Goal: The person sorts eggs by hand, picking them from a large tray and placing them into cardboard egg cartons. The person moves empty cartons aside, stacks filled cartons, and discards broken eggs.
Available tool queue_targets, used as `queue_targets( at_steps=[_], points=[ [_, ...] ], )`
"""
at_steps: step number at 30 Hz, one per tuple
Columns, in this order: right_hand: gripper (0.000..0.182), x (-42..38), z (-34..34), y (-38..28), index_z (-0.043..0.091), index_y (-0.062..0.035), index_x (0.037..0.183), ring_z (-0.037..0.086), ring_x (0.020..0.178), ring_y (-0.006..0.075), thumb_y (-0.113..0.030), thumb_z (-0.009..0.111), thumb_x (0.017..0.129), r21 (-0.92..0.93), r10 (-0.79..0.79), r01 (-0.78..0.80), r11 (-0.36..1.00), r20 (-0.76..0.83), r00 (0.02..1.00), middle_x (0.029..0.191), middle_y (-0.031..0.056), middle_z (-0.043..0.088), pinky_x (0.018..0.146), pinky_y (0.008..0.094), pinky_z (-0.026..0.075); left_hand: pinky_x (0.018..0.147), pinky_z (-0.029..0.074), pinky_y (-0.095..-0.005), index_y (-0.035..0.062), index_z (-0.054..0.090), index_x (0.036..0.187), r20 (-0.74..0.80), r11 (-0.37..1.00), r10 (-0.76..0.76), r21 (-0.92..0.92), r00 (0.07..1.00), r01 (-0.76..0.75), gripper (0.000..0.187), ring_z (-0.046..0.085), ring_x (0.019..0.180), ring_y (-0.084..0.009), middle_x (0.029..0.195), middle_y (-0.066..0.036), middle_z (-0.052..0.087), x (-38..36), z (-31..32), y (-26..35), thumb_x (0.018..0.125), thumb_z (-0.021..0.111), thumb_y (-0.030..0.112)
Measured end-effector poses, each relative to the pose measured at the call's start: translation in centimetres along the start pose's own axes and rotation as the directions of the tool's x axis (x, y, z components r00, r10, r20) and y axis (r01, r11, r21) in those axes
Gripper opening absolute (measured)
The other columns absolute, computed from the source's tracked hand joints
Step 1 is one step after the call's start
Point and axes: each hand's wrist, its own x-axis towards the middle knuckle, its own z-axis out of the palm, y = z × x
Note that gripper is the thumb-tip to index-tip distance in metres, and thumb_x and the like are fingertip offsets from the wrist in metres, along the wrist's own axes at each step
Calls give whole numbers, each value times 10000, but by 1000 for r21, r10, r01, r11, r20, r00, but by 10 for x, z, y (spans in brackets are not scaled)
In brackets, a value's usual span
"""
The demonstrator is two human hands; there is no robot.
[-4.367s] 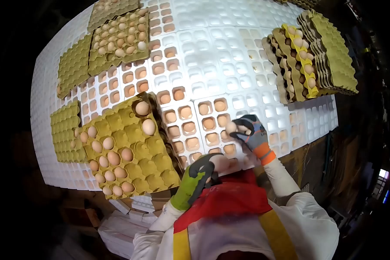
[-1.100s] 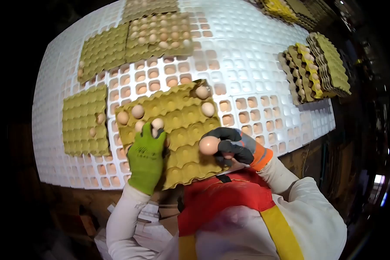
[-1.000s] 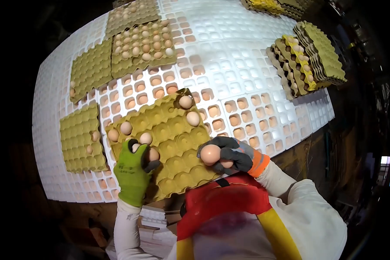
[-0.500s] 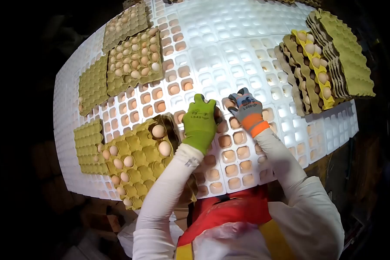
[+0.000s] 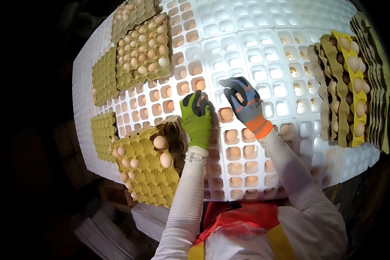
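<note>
My left hand [image 5: 196,119], in a green glove with dark fingertips, is curled over the white tray cells in the middle. Between its fingers shows part of an egg [image 5: 201,100]. Just to the right, my right hand [image 5: 246,106] wears a grey and orange glove. Its thumb and fingers close around another egg [image 5: 239,97]. A brown egg [image 5: 225,115] sits in a cell between the two hands. More eggs fill the white plastic tray [image 5: 242,141] below them. Beside my left arm stands a yellowish egg carton [image 5: 149,154], partly filled.
At the back left lies a pulp carton [image 5: 130,80] full of eggs, with another carton [image 5: 105,73] beside it. On the right, stacked cartons [image 5: 379,86] stand next to a yellow carton [image 5: 351,47] holding eggs. Several cells at right hold yellowish stains [image 5: 297,89].
The view has shifted, so the table's things appear farther right. My right hand has turned, and an egg now shows in its grip. My left hand's fingers have curled, with an egg visible between them.
</note>
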Motion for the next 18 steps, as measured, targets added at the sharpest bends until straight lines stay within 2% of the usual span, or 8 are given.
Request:
queue_targets(
  at_steps=[1,3,8,11,14,15,16,18],
  points=[
    [255,1,13,2,689,-119,1153,638,939,330,-163,607,916,78,-6,8,997,-14,1000,1103,106,670,804,408,513,937,492,-390,91,631,1270,-68,989,-45,-140,997,35,344,595,1117,-310,1227,-123,586,6,0,1,927,615,122],
    [229,6,22,11,686,-136,1078,613,945,310,-145,592,869,-227,-109,135,965,127,986,1047,93,658,821,421,477,953,475,-401,24,636,1228,-161,960,-121,-269,980,74,294,586,1116,-321,1256,-146,566,19,2,-2,956,593,126],
    [289,2,34,27,676,-159,1067,601,985,303,-64,566,818,-302,-124,172,938,171,978,1058,67,650,860,427,453,942,452,-455,65,684,1143,-219,947,287,213,933,-241,358,592,1060,-367,1117,-155,654,33,26,-47,807,569,25],
    [296,3,40,33,688,-162,1055,614,998,304,-96,616,776,-370,-175,238,898,196,965,1078,67,661,867,435,464,933,452,-447,78,686,1146,-318,990,140,74,938,-123,350,583,1076,-369,1116,-150,645,11,12,-10,809,604,42],
    [330,-4,46,34,697,-141,1079,624,985,345,-135,665,751,-401,-187,196,895,63,980,1073,95,673,889,447,477,1005,437,-429,43,641,1212,-233,925,54,-354,971,-136,406,547,1163,-354,1223,-159,603,-27,-7,34,809,632,-2],
    [294,-1,40,44,694,-110,1111,649,983,278,-96,646,821,41,109,-115,993,118,987,1074,83,675,859,378,504,1044,421,-428,36,618,1243,-175,875,88,-457,981,-160,446,539,1198,-357,1273,-165,584,-43,-14,46,802,633,-27],
    [261,3,42,49,691,-80,1143,673,981,210,-57,627,891,426,340,-445,788,303,891,1075,71,678,829,309,531,1050,418,-441,38,620,1243,-130,820,114,-547,985,-167,428,536,1201,-373,1288,-171,577,-61,-32,64,818,641,-13],
    [216,-4,46,-4,689,-43,1137,663,966,145,-31,614,934,-13,160,-160,987,183,970,1074,54,671,813,269,534,995,448,-438,81,655,1219,-36,773,376,-539,926,-335,398,548,1186,-344,1292,-128,585,-85,-73,73,822,673,59]
  ],
)
